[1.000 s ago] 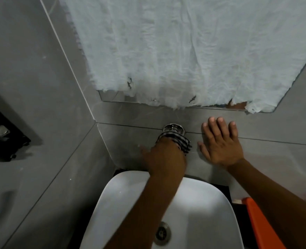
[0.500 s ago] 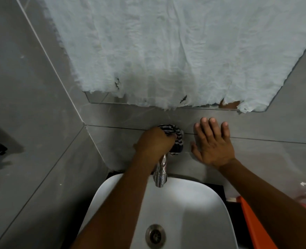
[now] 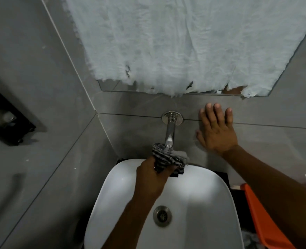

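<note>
A chrome tap (image 3: 170, 128) juts out of the grey tiled wall above a white basin (image 3: 116, 193). My left hand (image 3: 152, 178) grips a black-and-white striped cloth (image 3: 166, 159), which is wrapped round the outer end of the tap's spout. My right hand (image 3: 216, 130) lies flat on the wall tile to the right of the tap, fingers spread. The spout's tip is hidden by the cloth.
A mirror covered with white paper (image 3: 184, 42) hangs above the tap. A black wall holder (image 3: 8, 119) sits on the left wall. An orange container (image 3: 263, 218) stands at the basin's right. The basin's drain (image 3: 162, 215) is in its middle.
My left hand has slid the cloth from the tap's base at the wall down along the spout to its outer end. The right hand stays flat on the wall.
</note>
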{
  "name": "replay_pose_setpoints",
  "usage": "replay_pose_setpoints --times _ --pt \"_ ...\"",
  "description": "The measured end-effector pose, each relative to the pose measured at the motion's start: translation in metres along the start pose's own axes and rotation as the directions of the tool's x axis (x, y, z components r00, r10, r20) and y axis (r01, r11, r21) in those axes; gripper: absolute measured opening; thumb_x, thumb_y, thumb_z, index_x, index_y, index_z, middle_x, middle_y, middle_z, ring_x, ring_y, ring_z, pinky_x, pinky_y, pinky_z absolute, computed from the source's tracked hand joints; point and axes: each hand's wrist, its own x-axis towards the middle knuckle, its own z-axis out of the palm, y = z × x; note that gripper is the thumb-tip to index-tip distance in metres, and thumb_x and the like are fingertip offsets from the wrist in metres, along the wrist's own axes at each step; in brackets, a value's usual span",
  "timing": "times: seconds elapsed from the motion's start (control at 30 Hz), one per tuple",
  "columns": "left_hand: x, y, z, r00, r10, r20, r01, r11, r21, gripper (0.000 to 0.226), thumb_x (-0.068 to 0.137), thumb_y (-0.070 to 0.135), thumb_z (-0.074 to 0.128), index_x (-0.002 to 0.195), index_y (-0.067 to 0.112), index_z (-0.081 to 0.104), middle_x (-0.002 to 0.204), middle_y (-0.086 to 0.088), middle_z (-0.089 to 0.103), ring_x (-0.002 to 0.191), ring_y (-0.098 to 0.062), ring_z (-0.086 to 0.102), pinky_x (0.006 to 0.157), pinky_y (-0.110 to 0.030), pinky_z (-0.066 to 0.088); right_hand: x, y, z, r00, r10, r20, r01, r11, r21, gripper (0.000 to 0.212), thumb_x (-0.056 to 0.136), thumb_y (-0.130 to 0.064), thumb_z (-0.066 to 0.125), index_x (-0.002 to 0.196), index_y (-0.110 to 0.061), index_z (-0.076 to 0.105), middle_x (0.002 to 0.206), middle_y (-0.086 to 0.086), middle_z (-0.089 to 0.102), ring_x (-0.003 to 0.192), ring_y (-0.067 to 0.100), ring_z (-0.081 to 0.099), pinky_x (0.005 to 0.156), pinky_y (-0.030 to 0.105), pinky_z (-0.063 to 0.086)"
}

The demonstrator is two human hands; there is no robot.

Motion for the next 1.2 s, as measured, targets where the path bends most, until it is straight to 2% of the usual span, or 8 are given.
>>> replay_pose_setpoints --times 0.17,0.23,0.33,0.47,0.6,0.67,1.0,1.2 --pt "-0.016 -0.018 0.013 0.999 0.004 -0.043 -0.003 0.999 0.039 0.025 0.079 0.029 0.079 0.100 0.017 0.074 0.086 0.016 0.069 0.070 0.022 0.060 0.064 0.004 0.044 -0.007 -0.067 -0.047 0.872 0.338 0.353 -0.452 0.833 0.319 0.064 0.091 -0.056 0.047 0.143 -0.019 0.040 0.159 0.017 0.027 0.149 0.036 0.019 0.119 0.052 0.023" --pt "-0.026 -0.030 0.020 0.999 -0.021 -0.036 0.024 0.997 0.078 0.015 0.082 0.028 0.077 0.094 0.020 0.074 0.079 0.019 0.068 0.067 0.026 0.058 0.063 0.001 0.044 -0.019 -0.096 -0.073 0.630 0.363 0.686 -0.775 0.343 0.530 0.076 0.087 -0.078 0.031 0.130 -0.021 0.056 0.141 0.012 0.053 0.131 0.032 0.049 0.104 0.041 0.045" --pt "-0.036 -0.037 0.025 0.994 -0.104 -0.040 0.098 0.986 -0.138 0.016 0.079 0.024 0.079 0.091 0.032 0.071 0.084 0.016 0.074 0.080 0.007 0.069 0.077 -0.020 0.056 -0.046 -0.117 -0.097 0.325 0.037 0.945 -0.889 -0.330 0.318 0.059 0.080 -0.071 0.052 0.112 -0.026 0.071 0.118 0.006 0.073 0.100 0.020 0.072 0.077 0.035 0.063" --pt "-0.033 -0.032 0.023 0.984 -0.180 0.016 0.167 0.873 -0.458 0.032 0.074 0.009 0.076 0.105 0.019 0.074 0.102 -0.006 0.078 0.097 -0.024 0.073 0.092 -0.048 0.059 -0.063 -0.114 -0.116 0.411 -0.007 0.912 -0.904 -0.136 0.406 0.027 0.082 -0.033 0.080 0.105 -0.020 0.072 0.093 0.006 0.078 0.076 0.012 0.076 0.061 0.029 0.064" --pt "-0.028 -0.037 0.016 0.918 -0.255 0.303 0.368 0.267 -0.891 0.050 0.073 0.005 0.060 0.122 -0.002 0.063 0.114 -0.027 0.071 0.104 -0.042 0.068 0.092 -0.051 0.056 -0.066 -0.107 -0.128 0.393 0.040 0.919 -0.903 -0.174 0.394 0.024 0.084 -0.020 0.079 0.100 -0.006 0.069 0.086 0.016 0.074 0.063 0.015 0.071 0.049 0.024 0.056" --pt "-0.024 -0.038 0.017 0.899 -0.255 0.356 0.403 0.166 -0.900 0.043 0.081 0.004 0.055 0.123 -0.005 0.061 0.113 -0.028 0.071 0.100 -0.041 0.070 0.085 -0.047 0.060 -0.077 -0.102 -0.135 0.367 0.027 0.930 -0.899 -0.246 0.362 0.024 0.085 -0.021 0.079 0.104 -0.009 0.069 0.094 0.015 0.075 0.069 0.018 0.073 0.054 0.027 0.058" --pt "-0.011 0.003 0.150 0.797 -0.159 0.582 0.526 0.658 -0.539 0.019 0.081 -0.002 0.064 0.091 0.005 0.078 0.091 -0.015 0.078 0.081 -0.023 0.074 0.064 -0.029 0.059 -0.211 -0.019 -0.173 -0.001 0.253 0.968 -0.747 -0.643 0.167 0.021 0.085 -0.024 0.076 0.106 -0.022 0.074 0.097 0.002 0.081 0.082 0.019 0.078 0.060 0.027 0.060" --pt "0.002 0.026 0.315 0.820 -0.100 0.563 0.074 0.995 0.069 0.018 0.077 0.001 0.072 0.095 -0.001 0.073 0.100 -0.024 0.075 0.087 -0.025 0.071 0.077 -0.036 0.057 -0.298 0.043 -0.162 -0.294 0.318 0.901 -0.582 -0.807 0.094 0.028 0.090 -0.009 0.071 0.115 -0.002 0.062 0.088 0.014 0.069 0.076 0.024 0.066 0.087 0.048 0.060"
